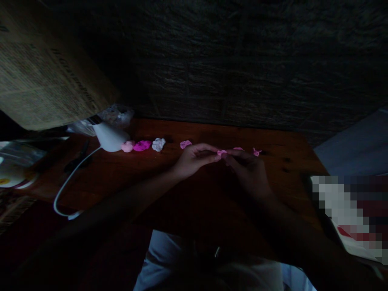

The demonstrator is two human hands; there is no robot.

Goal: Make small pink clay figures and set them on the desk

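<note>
A small pink piece of modelling clay (222,153) is pinched between the fingertips of both my hands, just above the wooden table. My left hand (194,159) holds its left side with thumb and forefinger, and my right hand (249,167) grips its right side. Behind my left hand lies a crumbly pink clay lump (186,144). Partly hidden behind my right hand is another pink clay piece (238,148). Farther right sits a small pink clay shape with pointed ends (257,152).
Along the back left are a white clay lump (158,144), a magenta clay lump (142,145) and a pale pink clay lump (127,146), beside a white lamp base (110,137) with a cable. A printed paper shade (54,72) hangs above. A dark wall (212,60) stands behind the table (285,161).
</note>
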